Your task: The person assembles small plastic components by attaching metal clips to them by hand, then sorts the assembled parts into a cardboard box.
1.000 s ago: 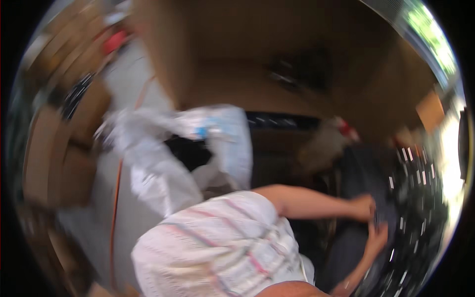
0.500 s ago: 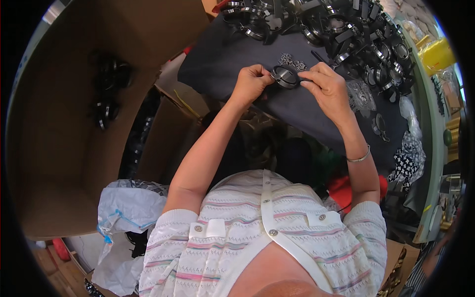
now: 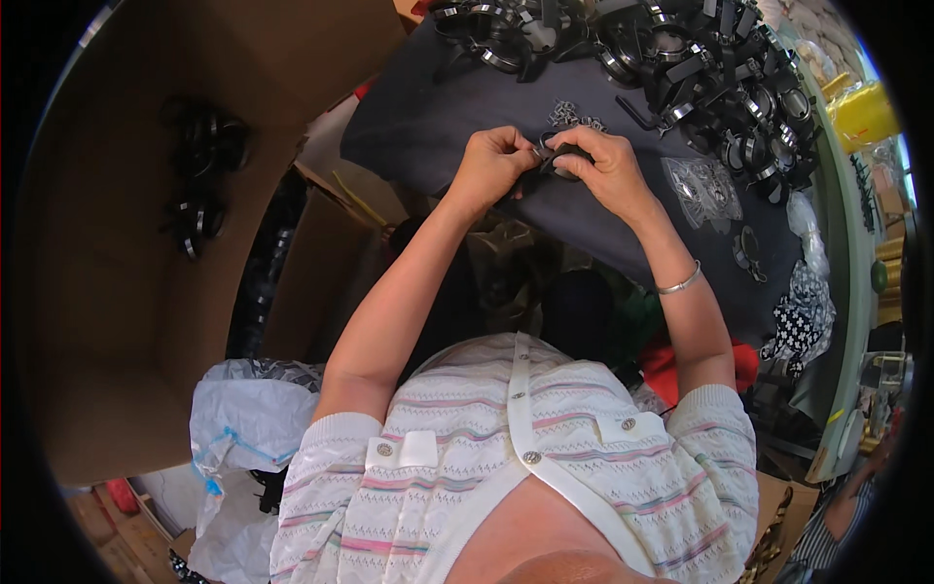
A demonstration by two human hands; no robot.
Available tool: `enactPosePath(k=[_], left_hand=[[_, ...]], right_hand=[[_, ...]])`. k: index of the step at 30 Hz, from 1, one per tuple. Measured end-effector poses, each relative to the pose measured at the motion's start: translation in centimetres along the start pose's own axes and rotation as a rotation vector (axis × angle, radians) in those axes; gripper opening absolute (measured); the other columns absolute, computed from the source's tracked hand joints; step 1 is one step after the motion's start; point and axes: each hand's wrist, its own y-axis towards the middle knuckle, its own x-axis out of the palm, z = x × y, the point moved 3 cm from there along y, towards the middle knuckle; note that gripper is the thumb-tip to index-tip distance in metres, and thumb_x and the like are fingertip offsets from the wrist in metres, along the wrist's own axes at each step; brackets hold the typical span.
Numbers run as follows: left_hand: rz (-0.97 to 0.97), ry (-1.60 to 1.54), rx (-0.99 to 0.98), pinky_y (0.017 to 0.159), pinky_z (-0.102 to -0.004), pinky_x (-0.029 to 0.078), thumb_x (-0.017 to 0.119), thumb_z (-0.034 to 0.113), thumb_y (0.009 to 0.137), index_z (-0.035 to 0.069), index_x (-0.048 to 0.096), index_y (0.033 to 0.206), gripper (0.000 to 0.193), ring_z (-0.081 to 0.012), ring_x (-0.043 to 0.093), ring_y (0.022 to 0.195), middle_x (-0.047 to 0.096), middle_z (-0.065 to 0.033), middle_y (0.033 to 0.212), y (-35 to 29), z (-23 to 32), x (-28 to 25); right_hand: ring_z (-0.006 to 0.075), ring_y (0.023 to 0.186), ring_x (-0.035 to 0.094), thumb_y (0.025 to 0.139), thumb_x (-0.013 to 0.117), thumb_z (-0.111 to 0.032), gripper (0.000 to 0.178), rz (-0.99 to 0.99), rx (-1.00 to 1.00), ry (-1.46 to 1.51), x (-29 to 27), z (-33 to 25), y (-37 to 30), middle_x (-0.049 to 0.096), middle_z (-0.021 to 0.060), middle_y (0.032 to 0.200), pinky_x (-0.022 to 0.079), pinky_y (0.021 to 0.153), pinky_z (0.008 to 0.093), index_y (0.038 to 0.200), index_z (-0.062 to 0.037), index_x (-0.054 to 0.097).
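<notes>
Over the near edge of a dark cloth (image 3: 418, 127), both my hands close on one small round black-and-silver piece (image 3: 564, 172) with a black band, mostly covered by my fingers. My left hand (image 3: 494, 167) pinches its left side between thumb and fingertips. From the right, my right hand (image 3: 611, 173) grips it with bent fingers. Just beyond lies a little heap of silver metal links (image 3: 572, 114). A clear bag of small metal parts (image 3: 702, 191) sits right of my right hand, and a loose round metal piece (image 3: 747, 251) lies nearer.
Similar black-and-silver strapped pieces (image 3: 681, 73) heap along the far side. A large cardboard box (image 3: 107, 321) on the left holds a few more. White plastic sheeting (image 3: 248, 414) hangs at lower left. At right are a patterned cloth (image 3: 803, 316) and a yellow roll (image 3: 864, 117).
My right hand has moved left and closed over the round piece, which has turned and is now mostly hidden. My left hand keeps its pinch in nearly the same spot.
</notes>
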Motion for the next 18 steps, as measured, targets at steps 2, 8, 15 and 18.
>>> enactPosePath(k=[2, 8, 15, 18], left_hand=[[0.001, -0.007, 0.009, 0.042, -0.0218, 0.042, 0.062, 0.003, 0.081, 0.002, 0.057, 0.074, 0.008, -0.0074, 0.052, 0.052, 0.059, -0.0023, 0.069, 0.0, -0.3, -0.1], [-0.004, -0.034, 0.014, 0.043, -0.0207, 0.041, 0.061, 0.003, 0.081, 0.002, 0.057, 0.075, 0.007, -0.0067, 0.051, 0.053, 0.059, -0.0015, 0.070, -0.2, -0.1, -0.2], [0.079, 0.586, 0.476, 0.048, -0.0350, 0.044, 0.066, 0.012, 0.069, 0.001, 0.054, 0.082, 0.020, -0.0283, 0.057, 0.050, 0.058, -0.0131, 0.062, -1.5, 0.9, 0.5], [0.191, 0.729, 0.580, 0.050, -0.0393, 0.044, 0.066, 0.014, 0.068, 0.003, 0.054, 0.084, 0.023, -0.0361, 0.057, 0.057, 0.057, -0.0166, 0.064, -2.4, 0.9, 0.6]], right_hand=[[0.0209, 0.075, 0.064, 0.073, 0.067, 0.000, 0.019, 0.013, -0.020, 0.015, 0.1, 0.5, 0.1, 0.064, 0.0086, 0.087, 0.050, 0.064, 0.0274, 0.091, -0.0016, 0.060], [0.0204, 0.077, 0.064, 0.070, 0.070, 0.001, 0.022, 0.038, -0.257, -0.126, 0.4, 0.5, 0.3, 0.064, 0.0082, 0.087, 0.051, 0.064, 0.0281, 0.090, -0.0013, 0.060], [0.0219, 0.069, 0.062, 0.070, 0.070, -0.004, 0.017, -0.029, -0.165, -0.070, -0.2, 0.6, 0.8, 0.061, 0.0071, 0.080, 0.048, 0.060, 0.0294, 0.084, -0.0022, 0.062], [0.0208, 0.072, 0.063, 0.069, 0.070, -0.001, 0.016, -0.109, -0.177, -0.098, 0.1, 0.2, 1.7, 0.062, 0.0084, 0.081, 0.050, 0.063, 0.0282, 0.084, -0.0013, 0.063]])
